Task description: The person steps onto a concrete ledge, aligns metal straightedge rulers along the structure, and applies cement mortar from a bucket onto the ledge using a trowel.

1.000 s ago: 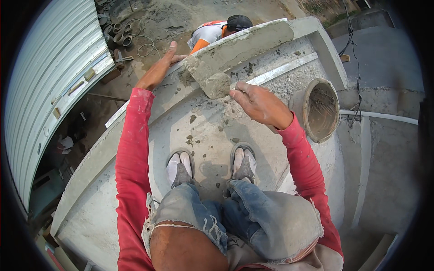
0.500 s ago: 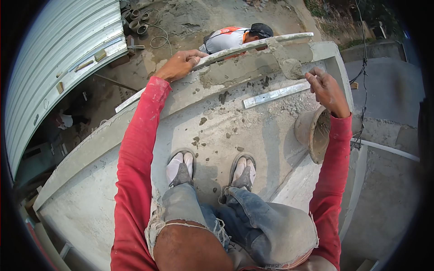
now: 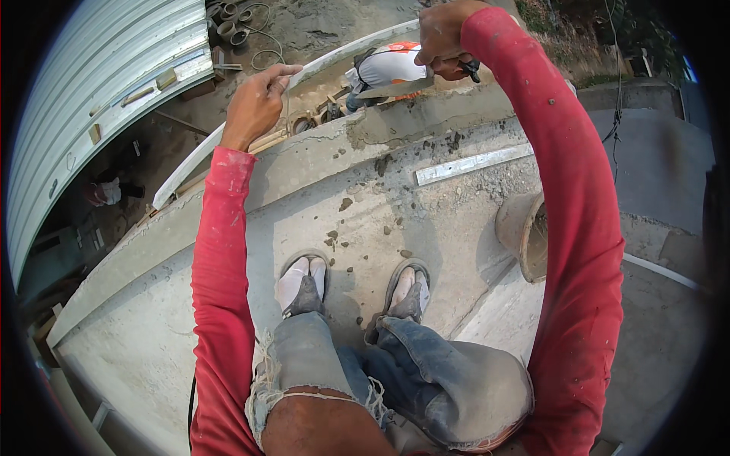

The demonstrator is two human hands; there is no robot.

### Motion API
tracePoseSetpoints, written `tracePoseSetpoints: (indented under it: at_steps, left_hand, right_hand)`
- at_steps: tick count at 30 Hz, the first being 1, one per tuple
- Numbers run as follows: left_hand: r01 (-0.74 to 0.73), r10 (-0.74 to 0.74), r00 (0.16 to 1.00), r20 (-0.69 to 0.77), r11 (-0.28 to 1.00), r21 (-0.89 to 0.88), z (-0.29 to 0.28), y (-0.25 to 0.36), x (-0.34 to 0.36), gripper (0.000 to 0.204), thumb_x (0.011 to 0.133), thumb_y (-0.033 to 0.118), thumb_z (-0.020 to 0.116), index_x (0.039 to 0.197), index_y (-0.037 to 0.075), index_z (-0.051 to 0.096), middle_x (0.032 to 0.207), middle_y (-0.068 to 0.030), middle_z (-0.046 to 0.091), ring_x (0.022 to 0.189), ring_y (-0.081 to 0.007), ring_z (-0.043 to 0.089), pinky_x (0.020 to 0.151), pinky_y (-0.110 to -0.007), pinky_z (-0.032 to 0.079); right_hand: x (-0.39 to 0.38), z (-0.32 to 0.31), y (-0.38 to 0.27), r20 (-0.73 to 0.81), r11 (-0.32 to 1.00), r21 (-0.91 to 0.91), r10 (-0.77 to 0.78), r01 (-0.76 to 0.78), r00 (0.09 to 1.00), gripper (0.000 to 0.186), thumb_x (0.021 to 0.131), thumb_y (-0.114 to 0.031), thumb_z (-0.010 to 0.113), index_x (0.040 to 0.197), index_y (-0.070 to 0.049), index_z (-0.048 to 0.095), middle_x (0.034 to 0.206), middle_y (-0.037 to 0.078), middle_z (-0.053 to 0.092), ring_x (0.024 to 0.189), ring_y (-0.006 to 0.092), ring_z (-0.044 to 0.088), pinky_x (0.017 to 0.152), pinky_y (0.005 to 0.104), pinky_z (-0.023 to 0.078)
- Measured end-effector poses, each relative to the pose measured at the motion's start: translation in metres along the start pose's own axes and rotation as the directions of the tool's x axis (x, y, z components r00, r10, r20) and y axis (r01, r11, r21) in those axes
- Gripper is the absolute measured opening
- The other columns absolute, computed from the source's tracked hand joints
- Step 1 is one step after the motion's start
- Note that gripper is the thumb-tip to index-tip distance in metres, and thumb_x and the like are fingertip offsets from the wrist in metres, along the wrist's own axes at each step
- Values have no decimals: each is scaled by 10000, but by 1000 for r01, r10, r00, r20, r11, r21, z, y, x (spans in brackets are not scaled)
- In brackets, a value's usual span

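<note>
My left hand (image 3: pixel 258 105) pinches a long, thin, pale strip (image 3: pixel 334 53) between thumb and fingers. The strip bows along the outer side of a curved concrete ledge (image 3: pixel 304 156), with a gap between the two. High up at the far side, my right hand (image 3: pixel 447 34) is closed round a trowel, its handle hidden in the fist. The trowel's grey blade (image 3: pixel 399 89) shows below the hand, out over the ledge's outer side. Wet mortar (image 3: pixel 426 114) coats part of the ledge top.
Below the ledge a person in a white and orange top (image 3: pixel 391 64) bends over. A metal straightedge (image 3: pixel 471 163) lies on the gritty slab, near a mortar-stained bucket (image 3: pixel 521 235) by my right arm. Corrugated metal roofing (image 3: pixel 106 99) lies left; cables (image 3: pixel 617 99) hang right.
The strip has swung outward from the ledge, my left hand moving left with it. My right hand has gone up and left with the trowel, from the ledge's right end.
</note>
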State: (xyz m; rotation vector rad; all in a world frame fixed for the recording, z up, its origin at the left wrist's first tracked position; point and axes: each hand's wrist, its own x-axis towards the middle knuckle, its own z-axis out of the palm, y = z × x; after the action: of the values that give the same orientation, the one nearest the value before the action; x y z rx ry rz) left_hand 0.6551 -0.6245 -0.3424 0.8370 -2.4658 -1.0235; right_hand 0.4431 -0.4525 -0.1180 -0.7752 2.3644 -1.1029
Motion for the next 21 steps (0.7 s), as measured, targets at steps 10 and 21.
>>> tracePoseSetpoints:
  at_steps: [10,21]
  left_hand:
    - [-73,97,981,-166,986,149,-19,49,-17,265,1017,221,553,1226,246,715,1000,-123,730,916,-355,661,766,-435,520]
    - [-45,33,973,-230,998,-49,-45,74,-60,287,1055,163,538,1297,154,692,1084,-103,738,909,-171,658,856,-298,496]
  right_hand:
    - [64,13,47,388,755,-620,58,214,920,358,895,-294,614,1078,7,553,701,96,643,539,178,588,452,316,451]
    - [29,-113,159,282,729,-675,118,110,952,441,1024,-416,561,949,-4,698,638,28,543,519,130,503,461,316,417]
